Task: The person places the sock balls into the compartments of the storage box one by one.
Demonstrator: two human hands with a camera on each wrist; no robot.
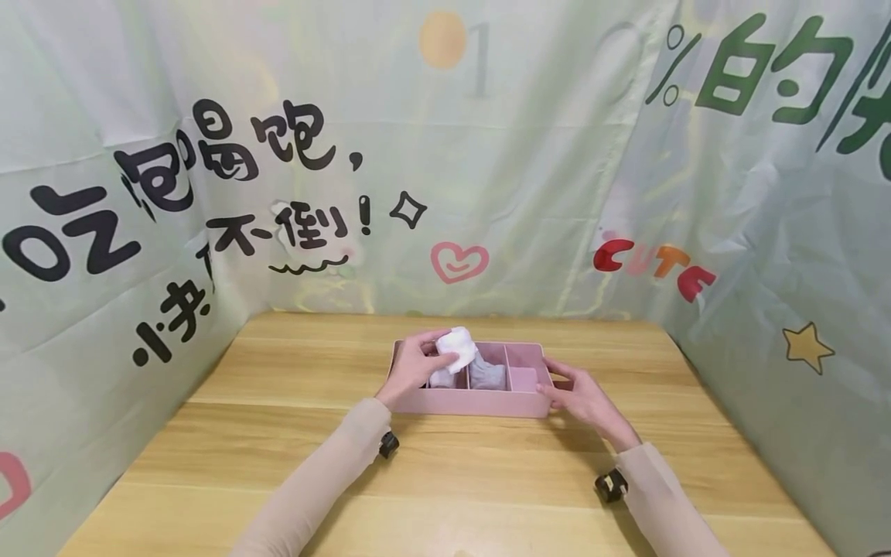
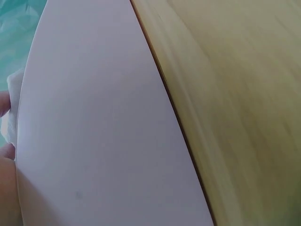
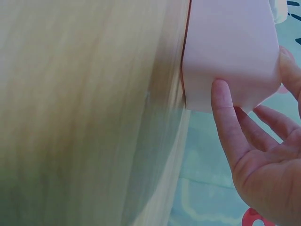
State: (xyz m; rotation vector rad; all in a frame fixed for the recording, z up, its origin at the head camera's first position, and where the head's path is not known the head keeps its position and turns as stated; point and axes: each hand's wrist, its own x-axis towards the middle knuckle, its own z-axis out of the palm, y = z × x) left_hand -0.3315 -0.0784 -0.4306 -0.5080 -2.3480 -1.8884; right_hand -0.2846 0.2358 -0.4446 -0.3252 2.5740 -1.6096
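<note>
My left hand pinches a folded white cloth bundle between thumb and fingers, over the left part of a pink divided box. My right hand holds the box's right end, thumb at the near corner and fingers toward the back. In the right wrist view its fingertips press the box's end wall. A grey folded cloth sits in a middle compartment, and a pale bundle lies in the one left of it. The left wrist view shows mostly the box's long side.
The box stands on a wood-grain table. A printed fabric curtain encloses its back and both sides. Inside the box's right compartment is a small pink block-like part. Dark wrist cameras hang below the sleeves.
</note>
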